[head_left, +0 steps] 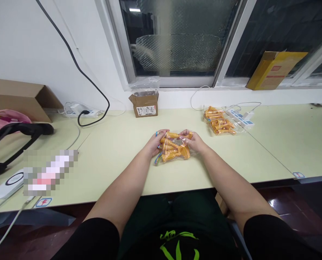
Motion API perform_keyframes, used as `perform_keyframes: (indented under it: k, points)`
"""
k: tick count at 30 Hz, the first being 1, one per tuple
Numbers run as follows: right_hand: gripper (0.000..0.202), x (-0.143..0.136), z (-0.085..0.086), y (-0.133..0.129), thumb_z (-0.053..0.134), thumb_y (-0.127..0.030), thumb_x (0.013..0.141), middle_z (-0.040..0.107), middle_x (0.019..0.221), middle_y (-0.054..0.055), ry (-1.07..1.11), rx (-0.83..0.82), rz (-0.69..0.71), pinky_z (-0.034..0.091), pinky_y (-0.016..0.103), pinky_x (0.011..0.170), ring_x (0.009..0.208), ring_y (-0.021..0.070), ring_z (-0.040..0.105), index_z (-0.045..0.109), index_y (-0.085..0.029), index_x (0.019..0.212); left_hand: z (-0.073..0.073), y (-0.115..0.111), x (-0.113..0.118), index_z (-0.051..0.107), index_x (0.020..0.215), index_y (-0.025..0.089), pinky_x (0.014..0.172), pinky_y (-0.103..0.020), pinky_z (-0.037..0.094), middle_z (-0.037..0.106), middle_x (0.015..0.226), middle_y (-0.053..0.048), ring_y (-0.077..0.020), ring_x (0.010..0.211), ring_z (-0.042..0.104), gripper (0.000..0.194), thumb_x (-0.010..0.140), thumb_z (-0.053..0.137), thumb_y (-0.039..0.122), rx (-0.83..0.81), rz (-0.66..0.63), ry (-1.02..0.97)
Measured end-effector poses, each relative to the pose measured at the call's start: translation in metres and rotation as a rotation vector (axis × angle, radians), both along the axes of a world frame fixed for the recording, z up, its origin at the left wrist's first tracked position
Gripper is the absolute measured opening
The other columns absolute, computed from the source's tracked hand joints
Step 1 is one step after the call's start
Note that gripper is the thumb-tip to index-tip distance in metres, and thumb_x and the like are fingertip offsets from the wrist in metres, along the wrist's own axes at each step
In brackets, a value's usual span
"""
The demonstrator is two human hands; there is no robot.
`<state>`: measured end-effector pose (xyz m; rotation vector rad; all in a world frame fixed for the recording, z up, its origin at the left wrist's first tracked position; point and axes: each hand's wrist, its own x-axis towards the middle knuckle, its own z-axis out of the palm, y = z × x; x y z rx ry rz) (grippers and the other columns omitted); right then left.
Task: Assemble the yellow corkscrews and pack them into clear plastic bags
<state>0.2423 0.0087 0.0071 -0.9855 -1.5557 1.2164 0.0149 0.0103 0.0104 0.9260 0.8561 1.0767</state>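
A white label [147, 110] is borne by the small carton [138, 103]; its text cannot be read. Over the table [117, 177], a clear bag [176, 147] is pinched at opposite ends by the left hand [153, 143] and right hand [195, 141]. Orange pieces [172, 155] are contained inside, long axes running roughly left to right.

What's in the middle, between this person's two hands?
A clear bag with orange pieces inside. The head view shows it between the left hand and the right hand, which both hold it.
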Motion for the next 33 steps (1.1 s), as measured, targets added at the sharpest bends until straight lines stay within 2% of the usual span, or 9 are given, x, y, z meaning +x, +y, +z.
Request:
perform_keyframes:
  k: [4,6,9,13,15,17,20,24,33]
  points:
    - [0.051,0.007,0.008,-0.002,0.086,-0.055,0.072,0.078,0.105,0.008,0.012,-0.009,0.223,0.056,0.036,0.085,0.092,0.0228,0.072,0.073,-0.019,0.106,0.0,-0.004,-0.001,0.068,0.114,0.02,0.063,-0.027,0.056,0.075,0.087,-0.004,-0.0192,0.073,0.072,0.055,0.07,0.091,0.044,0.075,-0.044,0.08]
    - [0.053,0.008,0.011,-0.004,0.087,-0.053,0.072,0.077,0.114,0.01,0.035,-0.006,0.264,0.055,0.039,0.096,0.106,0.0261,0.072,0.075,-0.019,0.111,0.001,-0.005,-0.001,0.069,0.112,0.019,0.063,-0.027,0.055,0.074,0.085,-0.004,-0.0193,0.073,0.071,0.056,0.067,0.093,0.043,0.096,-0.053,0.122]
    - [0.053,0.009,0.012,-0.005,0.089,-0.05,0.07,0.078,0.115,0.011,0.063,-0.036,0.258,0.055,0.043,0.099,0.109,0.0282,0.072,0.077,-0.02,0.112,0.003,-0.003,-0.001,0.071,0.101,0.017,0.067,-0.029,0.055,0.074,0.084,-0.005,-0.0199,0.075,0.071,0.052,0.064,0.094,0.044,0.113,-0.012,0.148]
    - [0.059,0.011,0.013,-0.004,0.093,-0.042,0.066,0.078,0.112,0.01,0.054,-0.06,0.221,0.058,0.041,0.094,0.105,0.0271,0.073,0.076,-0.02,0.118,0.007,0.0,-0.003,0.065,0.077,0.017,0.065,-0.025,0.053,0.072,0.08,-0.003,-0.0147,0.069,0.067,0.042,0.066,0.091,0.048,0.139,0.095,0.115]
    - [0.064,0.013,0.013,-0.005,0.094,-0.037,0.066,0.078,0.105,0.007,0.058,-0.076,0.198,0.06,0.035,0.084,0.096,0.0242,0.075,0.073,-0.021,0.124,0.01,0.0,-0.007,0.063,0.074,0.017,0.064,-0.025,0.052,0.071,0.078,-0.003,-0.0141,0.067,0.066,0.042,0.066,0.092,0.047,0.135,0.105,0.111]
    - [0.062,0.014,0.014,-0.007,0.093,-0.036,0.068,0.077,0.096,0.006,0.06,-0.093,0.186,0.059,0.03,0.072,0.085,0.0217,0.075,0.071,-0.02,0.123,0.013,-0.002,-0.014,0.069,0.086,0.017,0.065,-0.026,0.053,0.073,0.078,-0.004,-0.0155,0.069,0.067,0.041,0.065,0.093,0.042,0.123,0.056,0.138]
    - [0.047,0.014,0.016,-0.009,0.091,-0.04,0.07,0.075,0.08,0.004,0.046,-0.108,0.162,0.057,0.028,0.06,0.068,0.019,0.073,0.072,-0.018,0.107,0.02,-0.005,-0.024,0.073,0.111,0.017,0.07,-0.028,0.056,0.075,0.08,-0.005,-0.0176,0.073,0.07,0.053,0.067,0.092,0.038,0.127,-0.095,0.234]
    - [0.044,0.014,0.018,-0.011,0.092,-0.043,0.068,0.075,0.077,0.003,0.024,-0.121,0.112,0.056,0.026,0.055,0.06,0.0168,0.07,0.07,-0.017,0.096,0.024,-0.006,-0.029,0.077,0.096,0.015,0.065,-0.027,0.054,0.076,0.082,-0.008,-0.0181,0.072,0.069,0.039,0.074,0.087,0.045,0.248,-0.191,0.424]
    - [0.049,0.013,0.02,-0.01,0.09,-0.039,0.069,0.075,0.089,0.005,0.015,-0.123,0.085,0.055,0.025,0.051,0.061,0.0158,0.068,0.069,-0.017,0.108,0.027,-0.009,-0.025,0.075,0.091,0.02,0.071,-0.029,0.052,0.075,0.088,-0.006,-0.0201,0.079,0.067,0.022,0.09,0.066,0.04,0.58,-0.017,0.737]
